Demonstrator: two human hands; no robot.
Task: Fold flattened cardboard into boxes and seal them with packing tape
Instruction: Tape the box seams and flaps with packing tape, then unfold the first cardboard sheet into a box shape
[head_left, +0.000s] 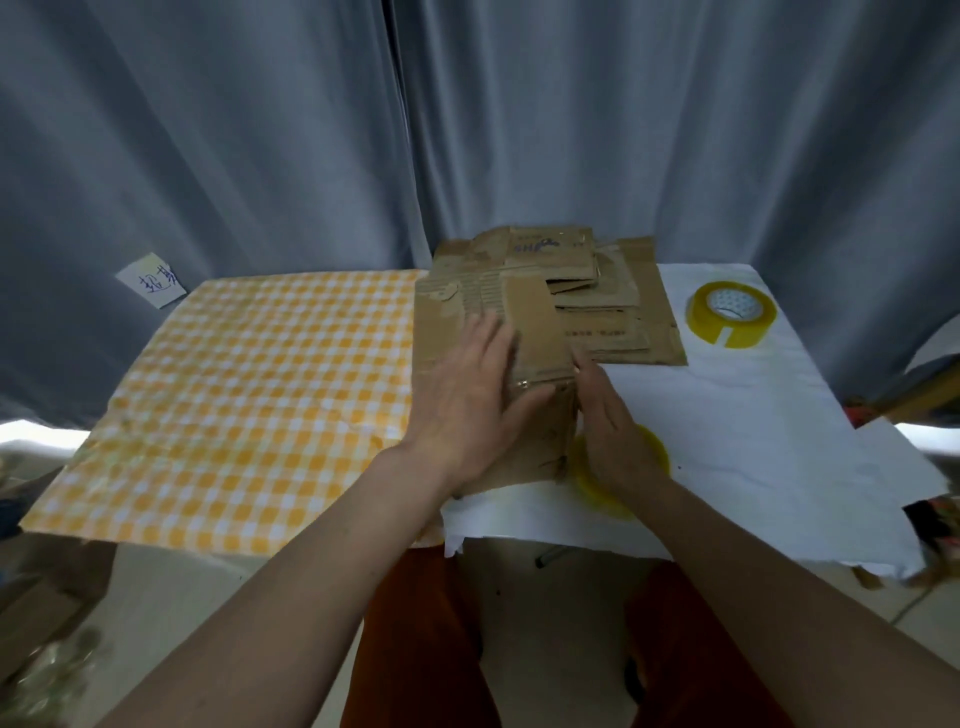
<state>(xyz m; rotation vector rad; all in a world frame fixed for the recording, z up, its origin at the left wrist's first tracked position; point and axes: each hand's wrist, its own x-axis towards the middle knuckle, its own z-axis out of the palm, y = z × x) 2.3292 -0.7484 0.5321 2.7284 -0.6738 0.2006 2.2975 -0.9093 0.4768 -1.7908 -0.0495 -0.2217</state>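
Flat left hand (467, 395) and right hand (613, 431) flank box (540, 364); tape roll (731, 313) beyond.

folded brown cardboard box (530, 364) near table edge, flattened cardboard stack (597, 291) behind, yellow tape roll (732, 313) right

Looks like I'm in a makeshift home packing corner: grey curtains (260, 130) as backdrop, low table under a yellow checked cloth (249, 395) and white paper sheet (753, 415), flattened cardboard stack (613, 291), tape roll (732, 314).
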